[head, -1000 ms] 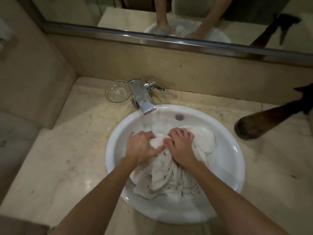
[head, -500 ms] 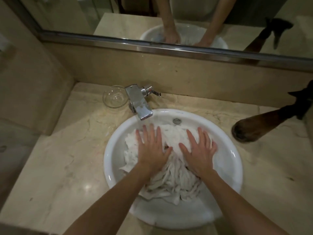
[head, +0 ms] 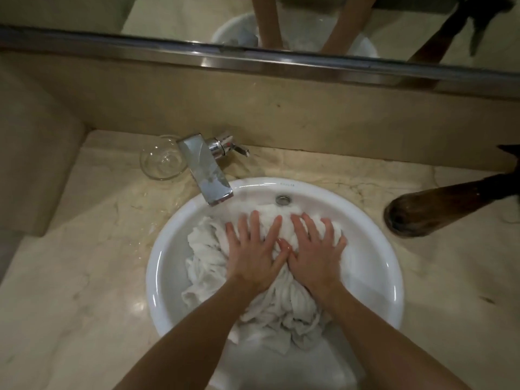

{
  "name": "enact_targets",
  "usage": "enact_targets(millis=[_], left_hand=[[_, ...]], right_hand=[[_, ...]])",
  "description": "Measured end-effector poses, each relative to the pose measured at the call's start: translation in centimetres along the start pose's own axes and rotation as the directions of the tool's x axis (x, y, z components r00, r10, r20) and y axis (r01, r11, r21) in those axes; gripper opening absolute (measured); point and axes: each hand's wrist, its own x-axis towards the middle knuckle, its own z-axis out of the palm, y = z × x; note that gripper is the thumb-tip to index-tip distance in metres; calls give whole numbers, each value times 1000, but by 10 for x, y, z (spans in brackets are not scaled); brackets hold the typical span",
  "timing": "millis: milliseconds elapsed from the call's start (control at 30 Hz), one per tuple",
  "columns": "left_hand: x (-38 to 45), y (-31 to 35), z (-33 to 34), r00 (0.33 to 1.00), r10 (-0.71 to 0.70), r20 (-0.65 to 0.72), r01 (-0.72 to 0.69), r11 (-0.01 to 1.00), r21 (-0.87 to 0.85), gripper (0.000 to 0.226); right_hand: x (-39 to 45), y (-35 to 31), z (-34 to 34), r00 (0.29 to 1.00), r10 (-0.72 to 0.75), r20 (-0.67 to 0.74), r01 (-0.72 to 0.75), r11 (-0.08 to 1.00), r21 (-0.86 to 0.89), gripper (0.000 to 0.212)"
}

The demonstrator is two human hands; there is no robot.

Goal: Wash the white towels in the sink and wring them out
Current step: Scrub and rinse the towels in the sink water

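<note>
While both arms reach down from the bottom edge, the left hand (head: 251, 253) and the right hand (head: 315, 249) lie flat with fingers spread, pressing on a heap of wet white towels (head: 208, 266). Neither hand grasps anything; the thumbs touch at the middle. The towels fill the middle of a round white sink (head: 374, 266), bunched in folds. Small grey lettering on the sink's far rim is too faint to read. A chrome tap (head: 206, 171) juts over the rim, with a clear glass bowl (head: 161, 160) just beside it on the marble counter (head: 84, 263). A dark brown object (head: 439, 206) lies at right. A mirror (head: 174, 18) runs above.
</note>
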Motion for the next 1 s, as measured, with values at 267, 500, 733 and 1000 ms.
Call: enact_targets(millis=[267,500,733,1000], left_hand=[[37,-15,-12,997,-31,-70,30,999,-13,72],[21,-34,-45,991,-124,42,131,932,-339,74],[-50,-69,-81,963,-191,-190,1,706,-708,68],[-65,-53,-73,954,-146,-261,4,879,-477,60]], right_hand=[[21,-14,-17,997,49,58,-49,999,0,44],[20,-4,-36,977,54,207,-148,868,474,35],[-5,-46,-77,970,-87,226,-178,377,909,42],[-16,-27,-65,988,108,112,-155,668,728,51]])
